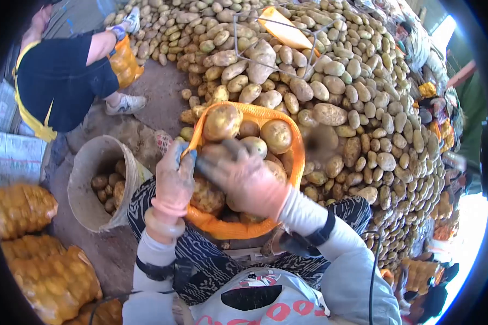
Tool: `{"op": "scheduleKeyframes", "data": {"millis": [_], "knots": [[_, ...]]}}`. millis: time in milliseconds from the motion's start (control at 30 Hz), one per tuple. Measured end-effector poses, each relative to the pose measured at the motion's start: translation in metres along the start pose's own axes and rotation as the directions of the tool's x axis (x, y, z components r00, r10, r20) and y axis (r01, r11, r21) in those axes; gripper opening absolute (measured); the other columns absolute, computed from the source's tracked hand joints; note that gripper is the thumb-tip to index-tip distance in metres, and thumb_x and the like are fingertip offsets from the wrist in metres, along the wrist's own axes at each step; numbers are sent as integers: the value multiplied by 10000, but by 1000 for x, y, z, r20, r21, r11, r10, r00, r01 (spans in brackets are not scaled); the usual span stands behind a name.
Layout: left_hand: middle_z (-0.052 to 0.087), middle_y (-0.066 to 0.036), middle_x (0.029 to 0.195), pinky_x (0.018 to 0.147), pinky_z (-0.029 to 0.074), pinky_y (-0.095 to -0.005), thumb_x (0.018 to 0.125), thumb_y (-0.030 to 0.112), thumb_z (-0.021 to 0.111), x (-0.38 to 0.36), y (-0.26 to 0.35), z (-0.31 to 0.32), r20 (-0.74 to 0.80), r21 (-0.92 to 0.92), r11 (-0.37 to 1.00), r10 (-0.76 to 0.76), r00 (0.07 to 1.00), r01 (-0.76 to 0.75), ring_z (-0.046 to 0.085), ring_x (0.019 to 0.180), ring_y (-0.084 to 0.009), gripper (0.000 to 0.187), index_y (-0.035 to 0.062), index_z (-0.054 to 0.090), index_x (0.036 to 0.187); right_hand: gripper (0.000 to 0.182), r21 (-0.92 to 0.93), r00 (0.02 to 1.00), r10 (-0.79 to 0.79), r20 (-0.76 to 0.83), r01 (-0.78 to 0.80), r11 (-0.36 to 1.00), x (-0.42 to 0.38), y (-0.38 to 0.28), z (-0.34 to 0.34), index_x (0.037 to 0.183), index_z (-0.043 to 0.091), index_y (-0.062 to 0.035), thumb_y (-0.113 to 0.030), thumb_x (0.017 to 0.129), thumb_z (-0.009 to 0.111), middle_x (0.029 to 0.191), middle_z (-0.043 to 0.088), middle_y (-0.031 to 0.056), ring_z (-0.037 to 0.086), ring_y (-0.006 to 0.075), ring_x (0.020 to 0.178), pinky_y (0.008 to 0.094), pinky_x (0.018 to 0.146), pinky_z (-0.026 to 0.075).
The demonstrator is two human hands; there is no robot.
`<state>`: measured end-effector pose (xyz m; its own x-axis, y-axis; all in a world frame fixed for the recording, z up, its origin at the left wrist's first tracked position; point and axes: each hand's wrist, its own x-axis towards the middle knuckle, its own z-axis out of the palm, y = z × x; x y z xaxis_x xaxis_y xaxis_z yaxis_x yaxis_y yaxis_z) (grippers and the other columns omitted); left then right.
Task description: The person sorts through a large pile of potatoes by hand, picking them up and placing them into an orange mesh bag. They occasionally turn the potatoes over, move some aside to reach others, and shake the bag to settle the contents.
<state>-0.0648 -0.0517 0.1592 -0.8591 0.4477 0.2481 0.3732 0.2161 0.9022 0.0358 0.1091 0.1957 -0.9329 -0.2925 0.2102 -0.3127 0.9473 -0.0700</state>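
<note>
An orange mesh bag [233, 232] stands upright between my knees, its wide mouth facing up. Large potatoes [276, 135] fill it almost to the rim. My left hand [174, 181], in a glove with grey-blue fingertips, pinches the bag's rim on the left side. Over the potatoes inside the mouth is my right hand [246, 173], also gloved, its fingers pointing left. Motion smears those fingers, so whether they grip a potato cannot be made out.
A big potato heap [385, 130] spreads ahead and to the right, with a wire frame [236, 38] on it. Left of me stands a white bucket [81, 187] holding potatoes. Filled mesh bags [49, 281] lie at lower left. Another person [59, 76] bends at upper left.
</note>
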Motion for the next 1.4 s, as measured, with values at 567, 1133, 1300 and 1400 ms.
{"op": "scheduleKeyframes", "data": {"millis": [567,1133,1300,1400], "knots": [[653,-251,909,762,492,-492,939,300,623,-22,-7,8,16,639,763,114,993,-98,623,878,-430,284,22,588,986,428,365,640,759,119,-739,566,-115,119,1,1124,666,56,-239,822,731,1021,704,229,681,337,950,396,860,529],[685,-234,1093,862,530,-359,882,303,691,44,28,-13,329,583,801,-389,861,139,659,1030,-353,450,-44,630,1162,544,500,636,717,283,-736,456,-135,89,-14,1073,669,70,-423,849,723,919,708,201,677,286,813,398,763,525],[667,-214,1093,892,514,-360,856,213,758,48,-19,11,192,343,917,-279,941,202,645,969,-276,587,-64,504,1306,550,329,629,483,609,-755,567,-131,104,-29,1152,664,16,-477,910,642,963,715,178,685,232,872,363,799,534],[689,-125,1015,793,514,-294,845,27,691,28,-23,8,245,-217,945,-191,951,246,611,878,-168,394,-51,583,1216,417,626,668,404,625,-738,250,-154,103,-12,1149,682,-3,-357,928,663,970,721,152,688,158,898,321,806,542]]}}
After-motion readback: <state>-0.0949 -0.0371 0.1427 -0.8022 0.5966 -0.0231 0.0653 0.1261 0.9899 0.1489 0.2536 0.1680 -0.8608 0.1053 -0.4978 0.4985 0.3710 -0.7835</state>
